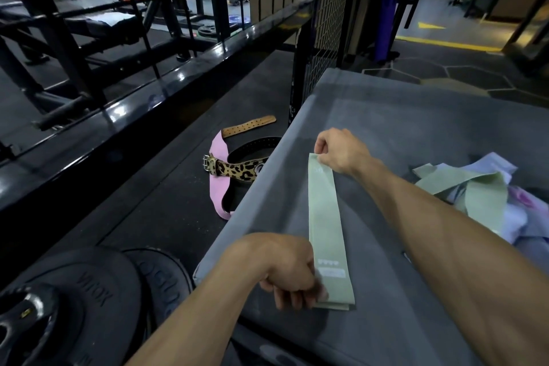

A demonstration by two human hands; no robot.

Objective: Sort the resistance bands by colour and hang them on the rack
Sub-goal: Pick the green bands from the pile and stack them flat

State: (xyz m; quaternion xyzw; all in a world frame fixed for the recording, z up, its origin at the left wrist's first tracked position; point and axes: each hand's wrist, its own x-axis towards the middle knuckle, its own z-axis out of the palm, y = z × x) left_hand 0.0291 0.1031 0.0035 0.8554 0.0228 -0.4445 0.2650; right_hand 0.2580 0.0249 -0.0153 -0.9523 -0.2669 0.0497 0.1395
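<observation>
A pale green resistance band (325,226) lies flat and stretched lengthwise on a grey padded surface (401,134). My right hand (341,151) pinches its far end. My left hand (285,269) grips its near end, fingers curled at the edge. To the right sits a loose pile of bands (487,196), pale green and lilac mixed together. A black wire-grid rack (326,18) stands behind the surface.
On the dark floor to the left lie a pink band or strap (218,184), a leopard-print belt (234,169), a black belt and a tan belt (249,125). Black weight plates (74,306) lean at the lower left. A black railing runs diagonally across the left.
</observation>
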